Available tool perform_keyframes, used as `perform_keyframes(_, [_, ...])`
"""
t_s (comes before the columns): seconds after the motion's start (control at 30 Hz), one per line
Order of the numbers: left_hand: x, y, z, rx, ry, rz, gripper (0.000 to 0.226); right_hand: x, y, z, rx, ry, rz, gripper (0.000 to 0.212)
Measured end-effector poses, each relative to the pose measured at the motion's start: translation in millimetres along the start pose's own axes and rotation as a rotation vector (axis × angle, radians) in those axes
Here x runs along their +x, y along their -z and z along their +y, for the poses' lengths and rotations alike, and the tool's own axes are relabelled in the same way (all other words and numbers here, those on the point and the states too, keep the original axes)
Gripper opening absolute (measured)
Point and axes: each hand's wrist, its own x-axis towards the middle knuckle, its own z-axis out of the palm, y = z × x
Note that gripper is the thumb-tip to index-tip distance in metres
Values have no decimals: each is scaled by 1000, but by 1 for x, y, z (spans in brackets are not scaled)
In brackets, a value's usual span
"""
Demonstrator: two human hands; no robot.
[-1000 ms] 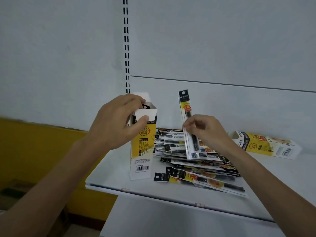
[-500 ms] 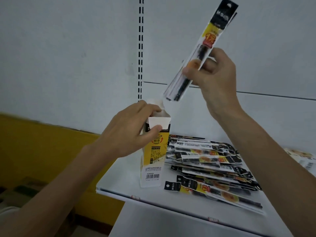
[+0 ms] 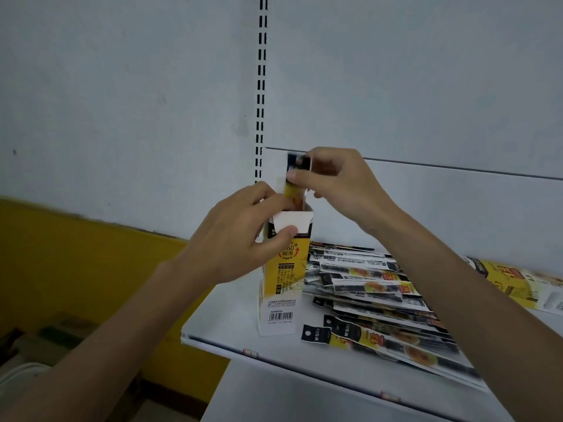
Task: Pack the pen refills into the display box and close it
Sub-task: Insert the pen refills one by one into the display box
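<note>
Now the right hand, pinching 1 refill pack, has dropped from 12 o'clock into the display box, which the left hand steadies; many packs remain.

Left hand clasped, right hand pinching just above, both forearms raised.

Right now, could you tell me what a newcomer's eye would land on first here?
At centre, the right hand feeds a pen refill pack down into the open top of the upright yellow display box, which the left hand steadies at its flap. Just right of the box, a loose pile of refill packs sprawls across the white shelf.
</note>
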Motion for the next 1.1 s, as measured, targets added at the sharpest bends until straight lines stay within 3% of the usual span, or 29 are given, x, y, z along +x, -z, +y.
perform_keyframes(0.13, [-2, -2, 0, -4, -8, 18, 41, -1, 0, 3, -95, 2, -104, 13])
perform_keyframes(0.27, [-2, -2, 3, -85, 59, 52, 55, -6, 4, -1, -53, -17, -171, 7])
perform_keyframes(0.43, [-2, -3, 3, -26, 49, 55, 54, -17, 10, 2, -111, 12, -304, 25])
perform_keyframes(0.57, [5, -1, 4, 10, 63, 17, 55, -30, 24, 18, 171, -11, -106, 21])
perform_keyframes(0.6, [7, -1, 5, 22, 51, 3, 54, -34, 28, 28, 135, -14, -42, 19])
perform_keyframes(0.67, [10, -2, 6, 36, 26, -2, 52, -44, 36, 50, -180, -28, -45, 18])
perform_keyframes(0.73, [10, -5, 8, 33, 9, 11, 48, -55, 44, 74, -507, -165, -221, 16])
perform_keyframes(0.83, [9, -10, 11, 35, 22, 24, 46, -72, 47, 100, -738, -381, -387, 27])
perform_keyframes(0.93, [11, -12, 11, 24, 30, 31, 44, -81, 45, 107, -743, -433, -402, 38])
perform_keyframes(1.1, [11, -14, 13, -13, 26, 68, 42, -84, 42, 106, -666, -416, -312, 28])
